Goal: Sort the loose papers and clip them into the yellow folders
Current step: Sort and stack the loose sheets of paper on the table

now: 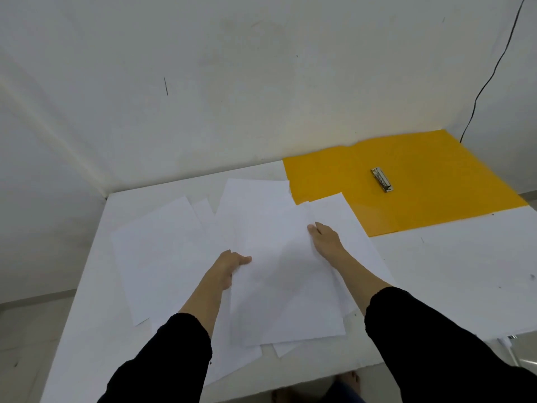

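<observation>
While both hands are at the paper, the count on the white table [450, 271] stands as follows: one yellow folder [421, 181], one metal clip [381, 179], and a spread of loose papers [162, 257] whose overlapping edges prevent an exact count, though at least six sheets show. The folder lies open and flat at the far right, against the wall, with the clip on its spine. Two paper corners overlap its near left edge. The top sheets [279, 271] lie between the hands at table centre. The left hand [229, 267] pinches their left edge, thumb on top, fingers hidden beneath. The right hand [327, 242] holds their right edge likewise, nearer the folder but apart from it.
</observation>
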`<state>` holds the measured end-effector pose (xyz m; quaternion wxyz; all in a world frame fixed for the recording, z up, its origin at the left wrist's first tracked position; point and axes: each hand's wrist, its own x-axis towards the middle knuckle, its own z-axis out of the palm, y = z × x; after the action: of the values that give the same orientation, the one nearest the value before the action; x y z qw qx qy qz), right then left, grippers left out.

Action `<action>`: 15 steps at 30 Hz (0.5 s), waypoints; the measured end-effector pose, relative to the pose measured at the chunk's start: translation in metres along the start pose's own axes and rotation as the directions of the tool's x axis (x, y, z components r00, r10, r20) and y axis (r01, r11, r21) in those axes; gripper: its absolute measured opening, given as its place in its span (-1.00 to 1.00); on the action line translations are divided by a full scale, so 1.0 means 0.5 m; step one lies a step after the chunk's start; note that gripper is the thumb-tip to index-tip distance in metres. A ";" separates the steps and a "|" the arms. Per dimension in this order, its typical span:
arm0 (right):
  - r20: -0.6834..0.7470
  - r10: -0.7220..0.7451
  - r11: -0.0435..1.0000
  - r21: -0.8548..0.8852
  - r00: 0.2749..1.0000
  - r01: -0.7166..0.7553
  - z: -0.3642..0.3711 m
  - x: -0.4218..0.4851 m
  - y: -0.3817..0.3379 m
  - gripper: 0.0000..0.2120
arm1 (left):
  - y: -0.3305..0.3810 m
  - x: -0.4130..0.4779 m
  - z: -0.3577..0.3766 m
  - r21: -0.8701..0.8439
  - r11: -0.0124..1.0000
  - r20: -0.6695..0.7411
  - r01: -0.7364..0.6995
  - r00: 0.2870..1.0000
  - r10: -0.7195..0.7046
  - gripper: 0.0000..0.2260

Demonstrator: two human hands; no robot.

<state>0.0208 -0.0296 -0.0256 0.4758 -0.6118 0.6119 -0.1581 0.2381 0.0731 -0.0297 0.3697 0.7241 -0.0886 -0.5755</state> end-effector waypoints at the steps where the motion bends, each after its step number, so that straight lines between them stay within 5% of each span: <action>1: -0.003 -0.006 1.000 -0.003 1.000 0.006 0.003 0.006 -0.006 -0.57 | 0.001 0.003 -0.003 0.021 1.000 0.003 0.012 1.000 -0.012 -0.32; 7: 0.026 0.000 0.988 0.155 1.000 -0.004 0.034 0.029 -0.033 -0.52 | 0.006 -0.011 -0.004 0.045 0.998 0.045 0.049 0.998 -0.051 -0.77; 15: 0.071 0.102 0.951 0.284 0.992 -0.118 0.046 0.050 -0.027 -0.45 | 0.022 -0.009 -0.018 -0.069 0.997 -0.038 -0.026 0.999 0.023 -0.55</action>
<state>0.0520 -0.0459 -0.0363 0.5845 -0.5051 0.6021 -0.2017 0.2480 0.0717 -0.0190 0.4032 0.7203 -0.0707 -0.5600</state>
